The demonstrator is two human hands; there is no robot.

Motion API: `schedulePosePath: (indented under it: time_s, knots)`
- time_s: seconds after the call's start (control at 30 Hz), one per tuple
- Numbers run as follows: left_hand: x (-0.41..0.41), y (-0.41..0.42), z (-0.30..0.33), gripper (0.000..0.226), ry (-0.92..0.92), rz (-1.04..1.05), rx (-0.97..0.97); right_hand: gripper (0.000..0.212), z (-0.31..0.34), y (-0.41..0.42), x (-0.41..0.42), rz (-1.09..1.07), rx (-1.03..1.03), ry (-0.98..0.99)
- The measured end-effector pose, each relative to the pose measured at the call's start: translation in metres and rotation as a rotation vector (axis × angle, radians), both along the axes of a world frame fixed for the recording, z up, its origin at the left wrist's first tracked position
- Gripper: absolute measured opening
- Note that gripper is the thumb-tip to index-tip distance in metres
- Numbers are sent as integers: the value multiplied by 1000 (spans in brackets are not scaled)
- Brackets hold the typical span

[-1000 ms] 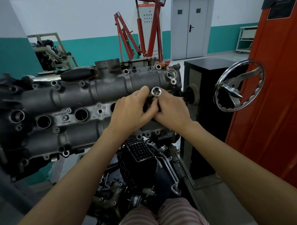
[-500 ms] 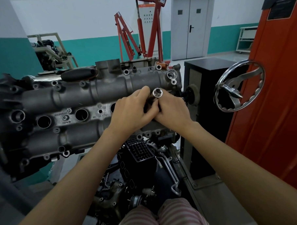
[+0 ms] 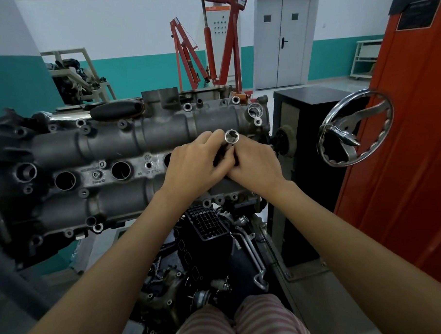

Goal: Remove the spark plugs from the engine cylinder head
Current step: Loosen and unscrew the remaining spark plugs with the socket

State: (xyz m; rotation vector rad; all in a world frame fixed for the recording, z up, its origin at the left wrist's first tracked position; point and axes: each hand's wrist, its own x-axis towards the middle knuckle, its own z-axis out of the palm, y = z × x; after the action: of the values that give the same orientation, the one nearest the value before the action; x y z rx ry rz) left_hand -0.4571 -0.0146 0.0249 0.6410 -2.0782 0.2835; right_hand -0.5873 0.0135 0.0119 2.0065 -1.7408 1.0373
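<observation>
Gripping a chrome socket [image 3: 231,136] between both hands, I had my left hand [image 3: 198,165] and right hand [image 3: 254,165] pressed together over the right end of the cylinder head [image 3: 112,146]. My fingers on each side curled round the dark shaft below the socket, and its open square end pointed up toward me just above my knuckles. What the tool sat in was hidden under my hands, so I could not tell whether a spark plug was on it. No plug itself showed anywhere.

Left of my hands, the middle row of the grey head had three round plug wells [image 3: 121,170] open and dark, with a fourth half covered by my left hand. A black handle [image 3: 116,111] lay along the top edge of the head.

Below my wrists hung a black grid-faced part [image 3: 208,223] and tangled engine pieces, and my striped trousers [image 3: 246,322] showed at the bottom. To my right stood a chrome handwheel [image 3: 355,128] in front of a black cabinet [image 3: 302,105], then a tall orange cabinet [image 3: 402,133]. Behind the head rose a red engine hoist [image 3: 224,48], near grey double doors [image 3: 282,38], and another engine on a beige stand [image 3: 76,77] stood by the teal-banded wall.
</observation>
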Motion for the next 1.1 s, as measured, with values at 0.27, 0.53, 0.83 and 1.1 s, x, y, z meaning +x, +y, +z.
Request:
schedulePosePath:
  time_s: [0.27,0.53,0.83,1.1]
  knots:
    - [2,-2,0,49,-4,31,5,12,-1,2,0,45,-115,-7]
    - [0,-1,1,37,8,33,33,25,0,-2,-1,-16,-5,35]
    - [0,1,2,47,-22,15,54,19,0,2,0,4,-28,28]
    - [2,-3,0,53,11,45,65,22,0,0,-1,3,-8,16]
